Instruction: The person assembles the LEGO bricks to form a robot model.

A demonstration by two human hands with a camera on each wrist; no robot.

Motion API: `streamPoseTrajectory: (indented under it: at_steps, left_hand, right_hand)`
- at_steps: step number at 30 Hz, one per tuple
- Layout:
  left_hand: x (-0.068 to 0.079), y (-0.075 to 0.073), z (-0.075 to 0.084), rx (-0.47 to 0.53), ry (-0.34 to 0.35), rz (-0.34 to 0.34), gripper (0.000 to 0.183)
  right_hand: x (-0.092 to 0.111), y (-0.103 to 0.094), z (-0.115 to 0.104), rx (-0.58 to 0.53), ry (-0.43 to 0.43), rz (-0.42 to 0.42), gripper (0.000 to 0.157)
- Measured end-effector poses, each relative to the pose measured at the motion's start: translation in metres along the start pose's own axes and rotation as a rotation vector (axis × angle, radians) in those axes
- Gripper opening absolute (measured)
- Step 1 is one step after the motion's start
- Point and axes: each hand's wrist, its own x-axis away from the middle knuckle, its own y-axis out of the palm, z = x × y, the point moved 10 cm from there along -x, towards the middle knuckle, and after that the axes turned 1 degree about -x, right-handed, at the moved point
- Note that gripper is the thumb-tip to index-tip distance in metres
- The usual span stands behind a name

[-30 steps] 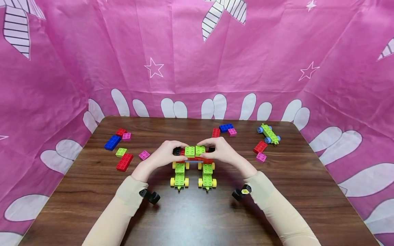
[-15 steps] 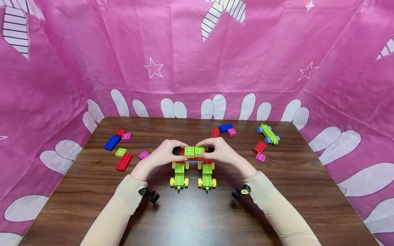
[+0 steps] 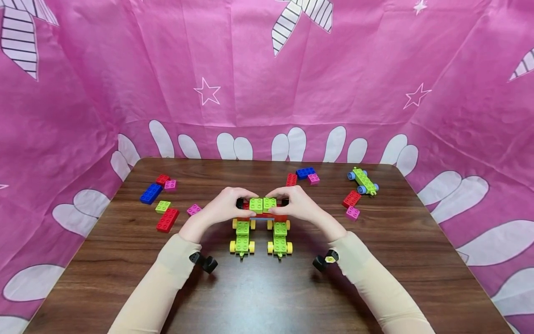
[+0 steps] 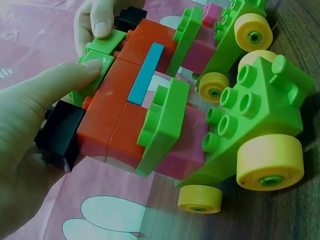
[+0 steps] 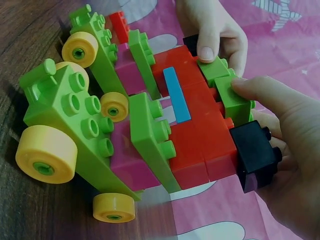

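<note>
My left hand [image 3: 231, 204] pinches a light green brick [image 3: 256, 205] on top of a built brick model, thumb on its near side. My right hand [image 3: 298, 204] pinches the matching green brick [image 3: 270, 204] right beside it. Below these are red bricks [image 4: 112, 95] with a thin blue piece [image 4: 146, 74] along their near side. Black bricks [image 5: 257, 150] sit at both ends, close to the palms. Green plates and pink bricks [image 4: 185, 145] join the red part to two green wheeled bases [image 3: 242, 243] with yellow wheels. Fingers behind the bricks are partly hidden.
Loose red, blue, pink and green bricks lie at the left of the wooden table [image 3: 258, 292]. More bricks, including a blue brick [image 3: 305, 173], lie behind and right of the model. A green wheeled base [image 3: 363, 181] with blue wheels stands at the far right.
The narrow gap between the two light green bricks has closed, and they now sit side by side. Both hands keep nearly the same place and hold.
</note>
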Motion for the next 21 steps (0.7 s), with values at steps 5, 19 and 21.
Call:
streamPoseTrajectory:
  at_steps: [5,19,21]
  left_hand:
    - [-0.0013,0.0002,-0.0003,-0.005,-0.006,-0.006,0.037]
    - [-0.0028,0.0015,-0.0034,0.032,-0.024,-0.008,0.036]
    - [-0.0031,0.0017,-0.0041,0.030,-0.027,-0.010,0.036]
  right_hand:
    - [-0.0015,0.0010,-0.0030,0.013,-0.007,-0.008,0.028]
    - [-0.0033,0.0023,-0.0043,0.025,0.000,-0.019,0.028]
    - [-0.0035,0.0026,-0.0035,0.021,0.007,-0.023,0.028]
